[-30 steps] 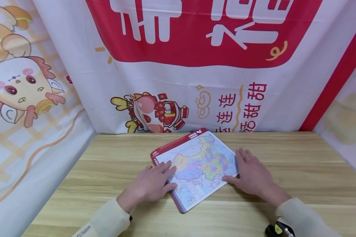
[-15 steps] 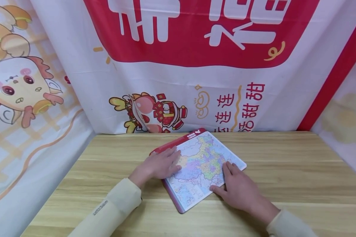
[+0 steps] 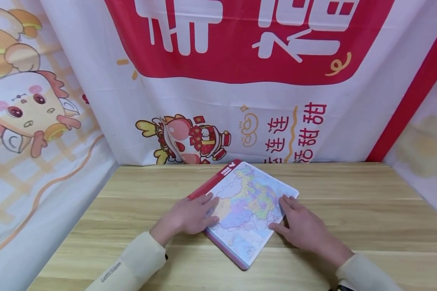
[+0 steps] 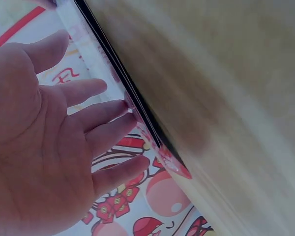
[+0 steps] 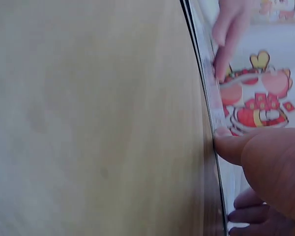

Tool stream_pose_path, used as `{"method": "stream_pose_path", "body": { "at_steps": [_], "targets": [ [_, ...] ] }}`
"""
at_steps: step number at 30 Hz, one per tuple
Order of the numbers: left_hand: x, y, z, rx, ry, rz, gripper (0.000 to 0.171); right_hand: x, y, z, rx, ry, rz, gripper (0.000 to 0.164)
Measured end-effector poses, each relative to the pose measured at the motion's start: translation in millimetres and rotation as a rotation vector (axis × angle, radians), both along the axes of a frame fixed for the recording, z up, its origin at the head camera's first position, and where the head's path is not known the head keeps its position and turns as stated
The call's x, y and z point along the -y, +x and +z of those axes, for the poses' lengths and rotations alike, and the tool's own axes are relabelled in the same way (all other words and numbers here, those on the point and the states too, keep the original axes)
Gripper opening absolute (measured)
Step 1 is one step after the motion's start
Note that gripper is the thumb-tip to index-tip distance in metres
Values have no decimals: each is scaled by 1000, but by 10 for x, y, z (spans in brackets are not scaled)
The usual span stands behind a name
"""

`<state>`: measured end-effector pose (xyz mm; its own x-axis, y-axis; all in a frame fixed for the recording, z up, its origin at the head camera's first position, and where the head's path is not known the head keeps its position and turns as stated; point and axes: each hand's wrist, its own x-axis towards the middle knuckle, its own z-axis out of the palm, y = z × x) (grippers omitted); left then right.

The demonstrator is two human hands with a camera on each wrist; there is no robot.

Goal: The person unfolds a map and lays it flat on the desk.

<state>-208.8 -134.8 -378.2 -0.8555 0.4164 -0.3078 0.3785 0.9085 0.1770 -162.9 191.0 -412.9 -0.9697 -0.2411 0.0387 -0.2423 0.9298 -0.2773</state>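
Observation:
A flat, thin map board (image 3: 240, 202) with a red border strip and rounded corners lies slantwise on the wooden table, with a pastel-coloured map printed on its top. On its left edge rests my left hand (image 3: 191, 214), fairly straight fingers over the border; in the left wrist view the left hand (image 4: 59, 142) has its fingers spread against the board's dark edge. My right hand (image 3: 302, 224) touches the lower right edge, fingertips on top and thumb nearer the bottom corner. From the right wrist, the right thumb (image 5: 236, 147) lies along the board's thin edge.
The wooden table (image 3: 349, 194) runs back to a white cloth (image 3: 113, 113) with a red printed panel and cartoon figures. A patterned cloth (image 3: 58, 161) hangs at the left, and another cloth (image 3: 429, 153) at the right.
The map board has turned counterclockwise as seen from above, its bottom corner swinging right and its top corner left. My left hand has come nearer me; my right hand has shifted slightly right.

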Motion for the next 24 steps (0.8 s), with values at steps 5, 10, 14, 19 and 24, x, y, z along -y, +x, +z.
{"method": "stream_pose_path", "body": {
  "at_steps": [5, 10, 14, 19, 24],
  "targets": [
    [-1, 181, 22, -3, 6, -16, 74, -150, -190, -35, 11, 0, 51, 88],
    [-27, 333, 58, -14, 17, -31, 74, -233, -310, -24, 19, -18, 87, 83],
    [-42, 317, 79, -29, 34, -41, 73, -195, -295, 11, 32, -14, 90, 79],
    [-42, 77, 64, -38, 39, -66, 73, -57, -157, 37, 53, -17, 115, 78],
    [-64, -143, 37, 19, 25, -72, 77, 7, -39, 45, 58, -45, 151, 79]
  ]
}}
